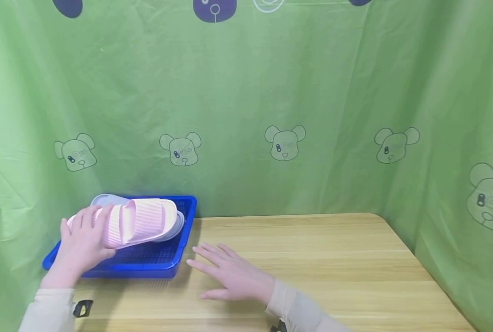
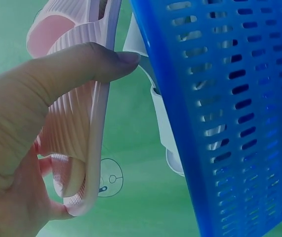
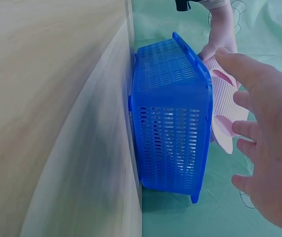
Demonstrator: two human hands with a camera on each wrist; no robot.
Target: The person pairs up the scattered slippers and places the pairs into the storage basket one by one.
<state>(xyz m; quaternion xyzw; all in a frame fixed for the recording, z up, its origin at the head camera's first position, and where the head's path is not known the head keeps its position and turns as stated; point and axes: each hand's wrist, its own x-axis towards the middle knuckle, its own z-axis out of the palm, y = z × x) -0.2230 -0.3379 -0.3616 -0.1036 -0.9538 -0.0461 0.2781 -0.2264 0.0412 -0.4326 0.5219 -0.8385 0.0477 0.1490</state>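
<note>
A pink ribbed slipper (image 1: 136,221) hangs over the blue slotted basket (image 1: 147,265) at the table's left end. My left hand (image 1: 82,242) grips its heel end, thumb on the sole edge (image 2: 103,61). Under it in the basket lies a pale lilac slipper (image 1: 105,199), mostly hidden. The left wrist view shows the pink slipper (image 2: 76,128) beside the basket wall (image 2: 229,113) with the pale slipper (image 2: 163,123) between. My right hand (image 1: 225,272) hovers open over the table just right of the basket, fingers spread. In the right wrist view its fingers (image 3: 264,138) are near the basket (image 3: 173,128).
The wooden table (image 1: 333,267) stretches to the right of the basket, its rounded corner at the far right. A green curtain (image 1: 271,92) with bear prints hangs close behind and around the table.
</note>
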